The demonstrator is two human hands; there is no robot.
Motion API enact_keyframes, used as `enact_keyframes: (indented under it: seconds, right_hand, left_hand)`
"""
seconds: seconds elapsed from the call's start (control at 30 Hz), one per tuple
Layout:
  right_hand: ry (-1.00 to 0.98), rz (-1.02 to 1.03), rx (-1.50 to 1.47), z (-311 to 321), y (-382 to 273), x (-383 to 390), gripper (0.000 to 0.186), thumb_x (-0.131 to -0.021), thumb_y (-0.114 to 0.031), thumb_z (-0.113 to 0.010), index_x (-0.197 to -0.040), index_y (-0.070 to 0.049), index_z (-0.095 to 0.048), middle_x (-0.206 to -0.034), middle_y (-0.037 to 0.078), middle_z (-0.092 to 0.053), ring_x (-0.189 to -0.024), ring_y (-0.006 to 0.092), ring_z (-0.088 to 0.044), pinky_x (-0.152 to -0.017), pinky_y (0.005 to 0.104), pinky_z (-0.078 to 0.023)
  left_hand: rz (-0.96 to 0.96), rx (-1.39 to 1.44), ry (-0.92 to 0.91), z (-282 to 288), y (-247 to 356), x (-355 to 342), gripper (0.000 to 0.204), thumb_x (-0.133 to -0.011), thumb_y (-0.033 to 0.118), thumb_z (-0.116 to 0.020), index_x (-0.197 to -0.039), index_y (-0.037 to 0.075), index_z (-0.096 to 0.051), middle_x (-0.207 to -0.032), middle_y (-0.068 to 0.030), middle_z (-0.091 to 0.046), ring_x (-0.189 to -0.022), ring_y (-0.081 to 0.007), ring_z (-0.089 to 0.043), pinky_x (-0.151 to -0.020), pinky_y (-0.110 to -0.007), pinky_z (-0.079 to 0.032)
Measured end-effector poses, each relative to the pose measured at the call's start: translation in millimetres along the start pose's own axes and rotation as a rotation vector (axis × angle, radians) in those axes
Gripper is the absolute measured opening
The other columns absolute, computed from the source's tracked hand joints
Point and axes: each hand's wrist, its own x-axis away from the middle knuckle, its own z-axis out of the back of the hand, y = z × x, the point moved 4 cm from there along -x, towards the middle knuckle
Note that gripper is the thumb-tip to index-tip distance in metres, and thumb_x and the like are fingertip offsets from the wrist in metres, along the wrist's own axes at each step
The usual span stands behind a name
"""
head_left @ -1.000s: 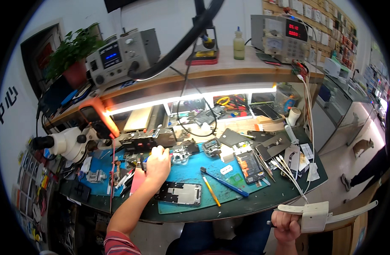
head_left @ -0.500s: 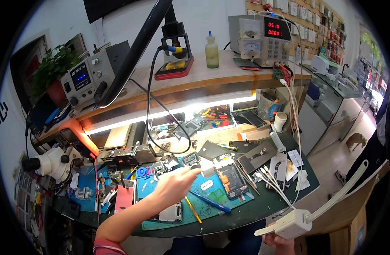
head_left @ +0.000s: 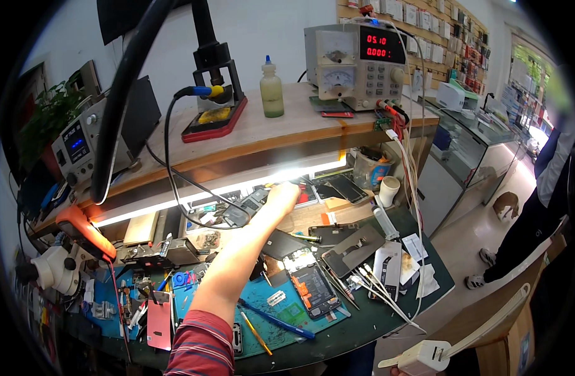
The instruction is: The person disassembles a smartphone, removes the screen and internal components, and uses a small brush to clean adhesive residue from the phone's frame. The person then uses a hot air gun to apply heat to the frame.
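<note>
My left hand reaches far forward under the lit shelf, over a tray of small tools and parts. Its fingers point away and are hidden, so what they hold cannot be made out. At the lower right edge, a sliver of my right hand shows beneath a white socket block with a thick white cord, which it grips. Below my left forearm, an opened phone with its battery showing lies on the blue mat. Beside it are a blue pen-like tool and a yellow stick.
On the shelf stand a power supply, a plastic bottle and a soldering iron stand. A black lamp arm crosses the left. White cables and phone parts crowd the right side. A person and a dog are beyond.
My left hand has moved from above the mat forward to the tray under the shelf. My right hand and the socket block have sunk lower in the picture. The whole view has shifted.
</note>
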Motion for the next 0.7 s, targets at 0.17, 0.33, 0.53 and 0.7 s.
enact_keyframes:
  seconds: [0.17,0.33,0.53,0.7]
  right_hand:
    - [0.01,0.209,0.553,-94.3,-12.9,-4.3,0.03,-0.096,-0.034,-0.074,-0.109,-0.012,-0.058,-0.104,0.006,-0.06,-0.096,0.0235,-0.057,-0.084,0.0405,-0.049]
    - [-0.042,0.391,0.722,-171.2,-9.8,-14.2,0.034,-0.094,-0.036,-0.077,-0.086,-0.01,-0.056,-0.083,0.005,-0.058,-0.079,0.021,-0.056,-0.073,0.0392,-0.046]
    - [-0.286,0.845,0.575,-249.3,-14.1,-36.7,0.042,-0.1,-0.038,-0.072,-0.072,-0.013,-0.052,-0.066,-0.001,-0.051,-0.065,0.0157,-0.05,-0.068,0.0359,-0.043]
    - [-0.426,1.016,0.207,-330.3,-19.4,-72.2,0.037,-0.104,-0.039,-0.068,-0.078,-0.02,-0.048,-0.075,-0.006,-0.051,-0.079,0.0129,-0.05,-0.103,0.0408,-0.038]
  left_hand:
    - [-0.102,-0.089,0.043,8.2,10.7,3.7,0.018,-0.09,0.011,-0.062,-0.091,0.004,-0.079,-0.093,-0.0188,-0.077,-0.09,-0.0361,-0.078,-0.079,-0.048,-0.063]
    - [-0.196,-0.294,0.182,21.6,25.0,11.4,0.013,-0.084,0.009,-0.066,-0.085,0.004,-0.078,-0.093,-0.0203,-0.077,-0.084,-0.0335,-0.078,-0.072,-0.044,-0.063]
    - [-0.204,0.605,0.316,76.7,69.0,89.1,0.018,-0.093,0.014,-0.069,-0.101,-0.002,-0.074,-0.097,-0.0208,-0.077,-0.087,-0.0288,-0.076,-0.076,-0.037,-0.061]
    - [0.192,1.746,-0.443,104.3,147.5,257.2,0.031,-0.104,0.028,-0.071,-0.123,0.003,-0.069,-0.113,-0.0088,-0.076,-0.097,-0.0145,-0.072,-0.088,-0.03,-0.058]
